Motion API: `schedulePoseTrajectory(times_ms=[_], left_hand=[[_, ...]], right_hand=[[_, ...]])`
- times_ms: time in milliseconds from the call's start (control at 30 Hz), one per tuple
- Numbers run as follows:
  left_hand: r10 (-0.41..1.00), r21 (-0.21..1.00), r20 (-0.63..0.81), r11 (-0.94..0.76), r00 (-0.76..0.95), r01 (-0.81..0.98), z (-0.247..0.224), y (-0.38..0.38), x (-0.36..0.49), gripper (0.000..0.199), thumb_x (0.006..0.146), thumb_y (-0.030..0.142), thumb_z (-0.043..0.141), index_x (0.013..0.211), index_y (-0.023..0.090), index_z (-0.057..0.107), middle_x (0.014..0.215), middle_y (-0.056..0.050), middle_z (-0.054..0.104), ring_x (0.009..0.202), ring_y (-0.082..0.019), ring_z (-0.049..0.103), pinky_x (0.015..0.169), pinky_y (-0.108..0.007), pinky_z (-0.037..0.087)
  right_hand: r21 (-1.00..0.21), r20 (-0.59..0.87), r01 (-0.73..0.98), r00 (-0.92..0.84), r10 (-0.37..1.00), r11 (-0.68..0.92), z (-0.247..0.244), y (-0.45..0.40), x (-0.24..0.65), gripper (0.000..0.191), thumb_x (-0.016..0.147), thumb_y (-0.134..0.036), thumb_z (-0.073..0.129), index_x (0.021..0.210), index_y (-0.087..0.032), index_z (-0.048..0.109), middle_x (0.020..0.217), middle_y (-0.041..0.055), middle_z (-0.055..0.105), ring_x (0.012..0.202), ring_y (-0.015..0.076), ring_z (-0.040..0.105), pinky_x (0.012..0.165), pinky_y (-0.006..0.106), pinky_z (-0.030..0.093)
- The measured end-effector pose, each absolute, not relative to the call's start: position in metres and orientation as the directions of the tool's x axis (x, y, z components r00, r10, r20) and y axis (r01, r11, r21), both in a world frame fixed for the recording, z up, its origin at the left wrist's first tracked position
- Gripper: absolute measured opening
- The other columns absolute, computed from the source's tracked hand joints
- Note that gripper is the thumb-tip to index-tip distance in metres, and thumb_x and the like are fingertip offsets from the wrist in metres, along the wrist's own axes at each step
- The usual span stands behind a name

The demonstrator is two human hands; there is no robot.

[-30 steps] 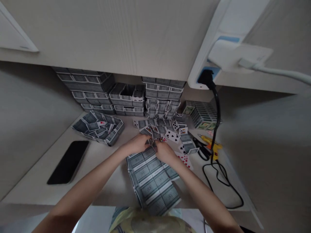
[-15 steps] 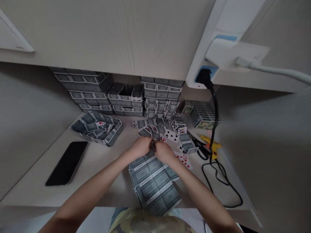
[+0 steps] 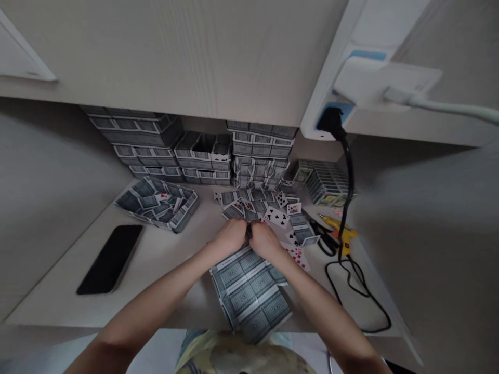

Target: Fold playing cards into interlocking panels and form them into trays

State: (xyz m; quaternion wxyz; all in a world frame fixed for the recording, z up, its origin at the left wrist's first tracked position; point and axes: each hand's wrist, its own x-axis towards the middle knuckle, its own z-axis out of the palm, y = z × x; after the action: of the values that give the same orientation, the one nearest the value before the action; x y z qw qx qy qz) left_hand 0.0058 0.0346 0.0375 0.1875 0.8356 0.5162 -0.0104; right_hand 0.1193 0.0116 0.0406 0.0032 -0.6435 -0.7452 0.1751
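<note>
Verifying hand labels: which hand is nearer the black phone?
Left. The left hand is to the right of the phone, with a gap between them; the right hand is close beside the left one, on its far side from the phone.

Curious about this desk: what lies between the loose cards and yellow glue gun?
Black scissors lie between the loose cards and the glue gun, in the head view.

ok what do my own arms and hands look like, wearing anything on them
Left arm and right arm are bare, no sleeve or watch in view. Left hand and right hand are ungloved; whether rings are worn is unclear. Yellowish patterned clothing shows below.
</note>
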Motion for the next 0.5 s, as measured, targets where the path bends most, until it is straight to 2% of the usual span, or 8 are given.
schedulePoseTrajectory(times_ms=[100, 200, 300, 400, 500], left_hand=[[0.839, 0.320, -0.208, -0.427, 0.502, 0.846, 0.041, 0.037, 0.003, 0.022, 0.071, 0.009, 0.042, 0.083, 0.012, 0.059, 0.085, -0.013, 0.064, 0.081, -0.020, 0.060, 0.068, -0.026, 0.043], [0.770, 0.404, -0.204, -0.496, 0.605, 0.768, 0.045, 0.047, -0.011, 0.019, 0.074, 0.021, 0.045, 0.087, 0.017, 0.058, 0.088, -0.007, 0.065, 0.081, -0.018, 0.059, 0.068, -0.023, 0.043], [0.753, 0.446, -0.264, -0.459, 0.603, 0.769, 0.043, 0.054, -0.022, 0.022, 0.075, 0.030, 0.045, 0.086, 0.016, 0.058, 0.084, -0.006, 0.065, 0.078, -0.018, 0.059, 0.067, -0.023, 0.043], [0.782, 0.440, -0.238, -0.441, 0.575, 0.782, 0.036, 0.051, -0.022, 0.025, 0.080, 0.027, 0.038, 0.086, 0.015, 0.058, 0.086, -0.008, 0.065, 0.079, -0.018, 0.059, 0.069, -0.025, 0.043], [0.811, 0.393, -0.154, -0.474, 0.564, 0.788, 0.028, 0.044, -0.014, 0.024, 0.080, 0.020, 0.035, 0.085, 0.013, 0.058, 0.086, -0.011, 0.064, 0.079, -0.019, 0.060, 0.068, -0.027, 0.043]], right_hand=[[-0.291, -0.242, 0.952, -0.168, 0.956, 0.094, 0.040, 0.014, 0.124, 0.025, 0.070, -0.011, 0.047, 0.092, -0.012, 0.059, 0.091, 0.0149, 0.064, 0.087, 0.0218, 0.059, 0.067, 0.025, 0.040], [-0.328, -0.251, 0.939, -0.197, 0.948, 0.108, 0.042, 0.017, 0.133, 0.023, 0.073, -0.013, 0.045, 0.091, -0.014, 0.060, 0.090, 0.0132, 0.064, 0.087, 0.0215, 0.059, 0.068, 0.026, 0.040], [-0.446, -0.219, 0.883, -0.265, 0.939, 0.145, 0.045, 0.021, 0.143, 0.023, 0.074, -0.017, 0.043, 0.091, -0.014, 0.060, 0.093, 0.0112, 0.064, 0.089, 0.0207, 0.057, 0.070, 0.025, 0.040], [-0.593, -0.220, 0.794, -0.324, 0.920, 0.138, 0.044, 0.025, 0.148, 0.027, 0.071, -0.017, 0.045, 0.095, -0.015, 0.058, 0.098, 0.0083, 0.063, 0.090, 0.0188, 0.056, 0.072, 0.024, 0.041], [-0.632, -0.223, 0.768, -0.312, 0.923, 0.107, 0.040, 0.025, 0.146, 0.031, 0.068, -0.014, 0.048, 0.098, -0.013, 0.054, 0.098, 0.0087, 0.061, 0.088, 0.0186, 0.056, 0.072, 0.024, 0.041]])
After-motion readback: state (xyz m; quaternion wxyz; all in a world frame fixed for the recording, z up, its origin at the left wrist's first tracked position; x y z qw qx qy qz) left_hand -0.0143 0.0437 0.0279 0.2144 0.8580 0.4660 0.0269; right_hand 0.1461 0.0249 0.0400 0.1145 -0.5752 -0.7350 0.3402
